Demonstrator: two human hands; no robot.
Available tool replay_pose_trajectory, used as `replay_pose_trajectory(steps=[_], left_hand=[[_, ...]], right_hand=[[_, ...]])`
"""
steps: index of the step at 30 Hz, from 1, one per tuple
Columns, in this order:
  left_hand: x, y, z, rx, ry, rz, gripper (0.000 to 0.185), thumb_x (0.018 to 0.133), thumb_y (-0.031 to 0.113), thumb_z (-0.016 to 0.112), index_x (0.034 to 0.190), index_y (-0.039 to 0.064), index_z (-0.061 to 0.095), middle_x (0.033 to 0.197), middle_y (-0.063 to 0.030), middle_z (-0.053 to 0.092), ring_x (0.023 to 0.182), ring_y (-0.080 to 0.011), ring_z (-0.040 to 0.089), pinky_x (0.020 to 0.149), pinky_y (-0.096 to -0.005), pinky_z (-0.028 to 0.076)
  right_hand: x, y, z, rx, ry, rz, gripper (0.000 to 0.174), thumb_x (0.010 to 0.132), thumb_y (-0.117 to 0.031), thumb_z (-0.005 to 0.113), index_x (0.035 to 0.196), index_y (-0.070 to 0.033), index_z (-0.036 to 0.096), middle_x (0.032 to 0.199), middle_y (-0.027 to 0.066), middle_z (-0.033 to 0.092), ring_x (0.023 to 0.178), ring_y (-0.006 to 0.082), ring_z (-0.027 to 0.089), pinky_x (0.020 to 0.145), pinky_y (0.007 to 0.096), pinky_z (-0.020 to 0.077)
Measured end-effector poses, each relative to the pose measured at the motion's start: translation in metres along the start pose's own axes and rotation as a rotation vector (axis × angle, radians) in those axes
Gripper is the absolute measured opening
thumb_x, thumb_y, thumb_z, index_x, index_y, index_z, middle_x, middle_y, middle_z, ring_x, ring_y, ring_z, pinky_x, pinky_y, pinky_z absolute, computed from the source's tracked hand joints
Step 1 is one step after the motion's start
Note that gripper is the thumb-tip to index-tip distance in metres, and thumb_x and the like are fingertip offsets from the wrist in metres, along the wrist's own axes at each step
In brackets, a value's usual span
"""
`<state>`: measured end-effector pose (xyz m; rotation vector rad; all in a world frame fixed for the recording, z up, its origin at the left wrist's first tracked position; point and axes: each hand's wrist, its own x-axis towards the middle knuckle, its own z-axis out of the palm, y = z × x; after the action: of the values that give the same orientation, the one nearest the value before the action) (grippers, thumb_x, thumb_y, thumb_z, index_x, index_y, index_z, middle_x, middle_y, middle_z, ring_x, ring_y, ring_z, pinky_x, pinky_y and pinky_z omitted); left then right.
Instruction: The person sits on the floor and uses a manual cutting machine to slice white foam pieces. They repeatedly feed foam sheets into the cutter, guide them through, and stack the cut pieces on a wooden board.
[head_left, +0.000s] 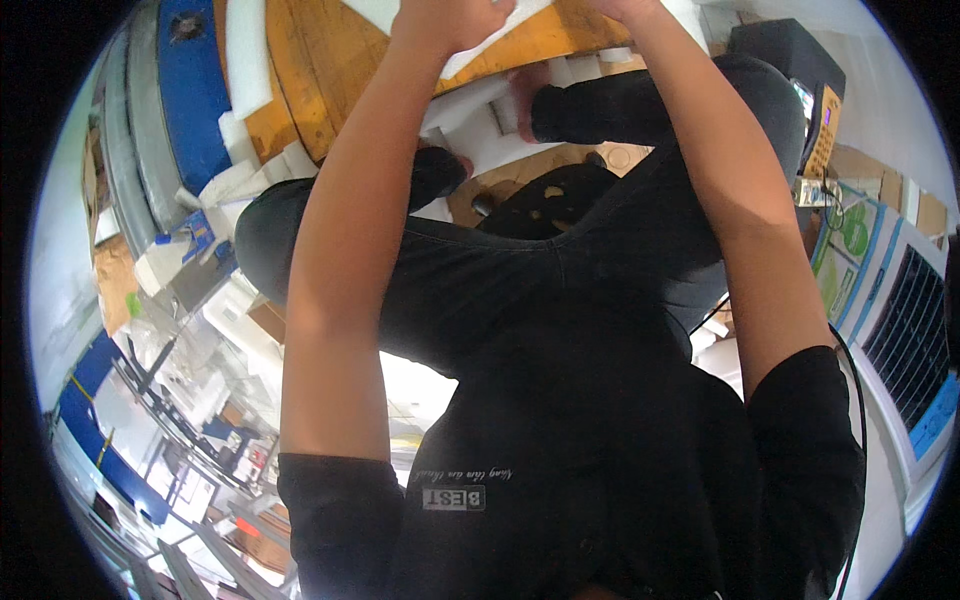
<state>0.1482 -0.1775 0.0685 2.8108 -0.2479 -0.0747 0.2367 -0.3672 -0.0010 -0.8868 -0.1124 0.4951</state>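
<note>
At the top of the view, my left hand (469, 22) is above a white foam sheet (501, 43) on a wooden tabletop (319, 60). Its fingers are partly cut off by the picture's edge, so whether it grips the sheet is unclear. Only the wrist side of my right hand (624, 7) shows, over the same tabletop near its front edge; the fingers lie out of view. A long white foam strip (247, 56) lies along the left part of the wood.
My legs are under the table edge, among white foam pieces (255, 169). To the right stand a black box (787, 60), a gold control panel (823, 131) and a large printed carton (855, 247). A black cable (860, 390) hangs beside my right arm. Clutter fills the left.
</note>
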Motion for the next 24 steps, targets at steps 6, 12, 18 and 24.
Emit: replay_pose_trajectory(steps=[6,12,18,24], left_hand=[[-0.004,-0.002,0.0,-0.015,0.012,-0.04,0.043,0.092,0.037,0.068,0.108,-0.003,0.066,0.102,-0.0283,0.072,0.098,-0.0448,0.07,0.087,-0.0526,0.056],[-0.004,0.005,-0.003,-0.019,-0.005,-0.045,0.04,0.091,0.034,0.068,0.107,-0.002,0.066,0.102,-0.026,0.073,0.099,-0.042,0.07,0.087,-0.0509,0.056],[-0.004,0.0,0.006,0.021,0.055,-0.023,0.038,0.091,0.032,0.066,0.109,-0.001,0.067,0.102,-0.0237,0.074,0.099,-0.0389,0.072,0.087,-0.0492,0.057],[-0.004,0.007,-0.002,0.029,-0.01,-0.057,0.038,0.092,0.033,0.065,0.11,-0.001,0.067,0.104,-0.023,0.074,0.1,-0.0374,0.072,0.087,-0.0483,0.057]], right_hand=[[0.019,0.022,0.019,-0.042,0.06,-0.004,0.079,0.106,-0.066,0.038,0.155,-0.004,0.043,0.154,0.0148,0.052,0.141,0.0285,0.046,0.117,0.0406,0.036],[0.013,0.026,0.014,-0.191,0.132,0.02,0.071,0.107,-0.061,0.044,0.148,-0.005,0.055,0.145,0.0128,0.059,0.131,0.0258,0.054,0.113,0.0397,0.0395],[0.008,0.026,0.016,-0.182,0.049,0.026,0.067,0.108,-0.057,0.045,0.146,-0.003,0.057,0.141,0.0121,0.063,0.128,0.024,0.057,0.111,0.038,0.0408],[0.007,0.023,0.018,-0.191,-0.051,-0.015,0.067,0.109,-0.056,0.044,0.147,-0.002,0.056,0.14,0.0126,0.063,0.129,0.0235,0.057,0.112,0.0362,0.0403]])
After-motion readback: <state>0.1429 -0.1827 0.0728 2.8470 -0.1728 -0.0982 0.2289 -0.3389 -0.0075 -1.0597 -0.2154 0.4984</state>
